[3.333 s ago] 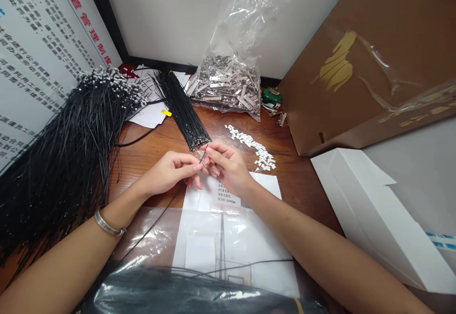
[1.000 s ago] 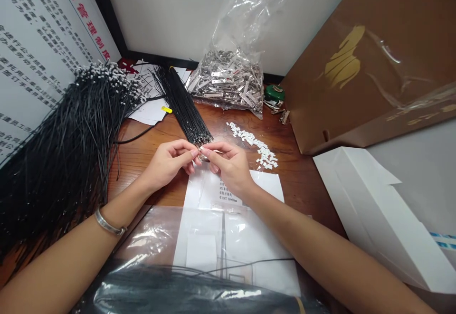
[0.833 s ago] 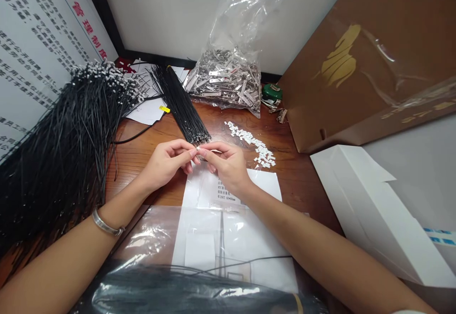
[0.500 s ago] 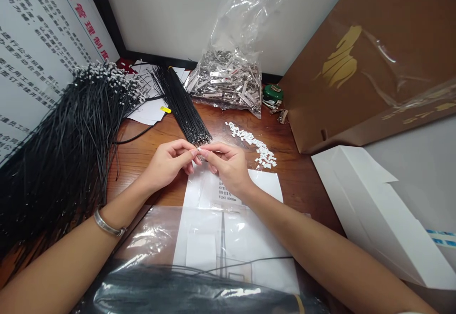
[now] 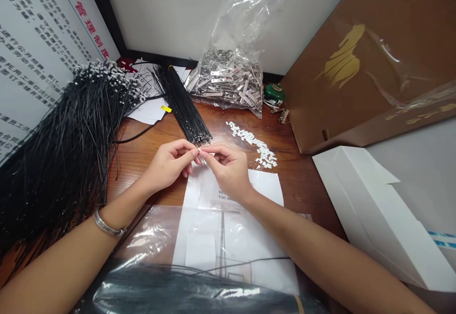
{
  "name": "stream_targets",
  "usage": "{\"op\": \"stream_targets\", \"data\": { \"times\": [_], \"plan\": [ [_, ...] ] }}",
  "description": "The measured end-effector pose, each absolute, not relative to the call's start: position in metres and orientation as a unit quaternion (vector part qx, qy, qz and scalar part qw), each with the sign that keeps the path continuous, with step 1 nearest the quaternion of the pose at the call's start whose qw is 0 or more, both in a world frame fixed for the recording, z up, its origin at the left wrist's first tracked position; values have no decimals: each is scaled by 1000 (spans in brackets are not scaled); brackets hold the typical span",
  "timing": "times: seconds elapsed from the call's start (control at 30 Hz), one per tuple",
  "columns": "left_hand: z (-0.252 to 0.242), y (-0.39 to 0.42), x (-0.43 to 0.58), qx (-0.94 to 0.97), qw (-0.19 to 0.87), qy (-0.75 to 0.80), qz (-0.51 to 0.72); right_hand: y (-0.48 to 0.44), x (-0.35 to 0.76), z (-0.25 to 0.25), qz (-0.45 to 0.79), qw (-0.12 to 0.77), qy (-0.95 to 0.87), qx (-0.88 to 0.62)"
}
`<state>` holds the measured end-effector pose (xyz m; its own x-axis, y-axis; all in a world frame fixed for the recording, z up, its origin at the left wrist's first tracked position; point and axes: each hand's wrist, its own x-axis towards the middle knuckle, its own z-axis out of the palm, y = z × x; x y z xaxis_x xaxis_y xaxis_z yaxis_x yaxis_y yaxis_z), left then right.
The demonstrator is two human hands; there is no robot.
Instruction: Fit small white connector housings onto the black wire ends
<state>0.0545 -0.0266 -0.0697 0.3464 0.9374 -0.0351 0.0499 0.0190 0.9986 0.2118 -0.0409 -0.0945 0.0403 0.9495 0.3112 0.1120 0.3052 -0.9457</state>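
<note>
Noting nearest a clear bag (image 5: 153, 223) of black wires (image 5: 178, 290), partly covering paper (image 5: 269, 185). Pinching tiny white piece (image 5: 199, 150) betw. L hand (image 5: 173, 164) & R hand (image 5: 230, 169), holding it just this side of wire bundle (image 5: 183, 107). Seeing white bits (image 5: 265, 156) to R; logging bag of clips (image 5: 228, 83) beyond, nr. wall (image 5: 160, 14).

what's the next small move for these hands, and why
Perhaps the right hand should ease back slightly while the left hand grips the small pale piece, so it can be checked: both hands pinch it and hide most of it, so how it sits can't be told. The loose white pieces can probably wait, since both hands are occupied.
</note>
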Motion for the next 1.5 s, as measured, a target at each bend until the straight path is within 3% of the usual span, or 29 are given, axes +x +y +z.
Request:
{"op": "stream_targets", "data": {
  "times": [0.17, 0.43, 0.67, 1.5],
  "plan": [
    [-70, -27, 54, 599, 559, 429, 380, -45, 210, -92, 311, 563, -614, -458],
    [-70, -28, 55, 596, 553, 436, 385, -46, 209, -91, 360, 556, -582, -472],
    [-68, -28, 57, 601, 543, 443, 383, -49, 208, -90, 304, 550, -613, -480],
    [-73, -26, 56, 555, 592, 444, 380, -44, 209, -86, 479, 546, -485, -488]
  ]
}}
